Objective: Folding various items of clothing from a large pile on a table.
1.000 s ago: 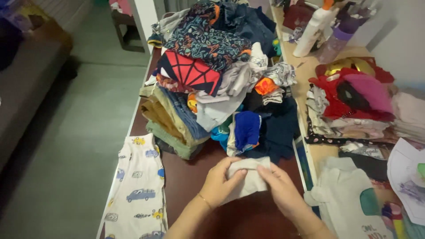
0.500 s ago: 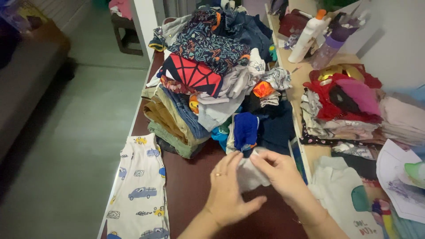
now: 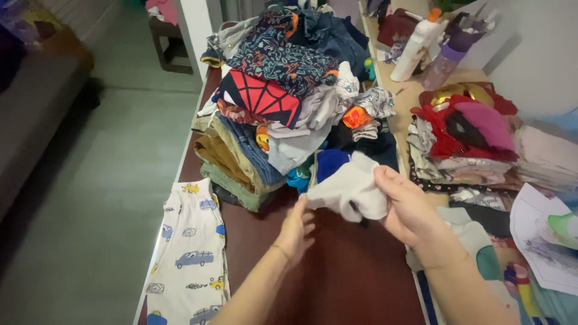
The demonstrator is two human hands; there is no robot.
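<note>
Lifted now, white garment hides right hand's fingertips, seemingly gripping.

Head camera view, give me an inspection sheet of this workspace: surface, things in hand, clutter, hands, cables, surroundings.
Surface: dark brown table, bare only in front of the hands.
Things in hand: small white garment, lifted above the table.
Clutter: big heap of mixed clothes; white car-print trousers flat at the table's left edge; red and pink folded stack; white bottle; purple bottle.
Hands: right hand has a grip on the garment's edge; left hand open, fingertips at its lower edge.
Cables: nothing seen.
Surroundings: grey-green floor to the left.
</note>
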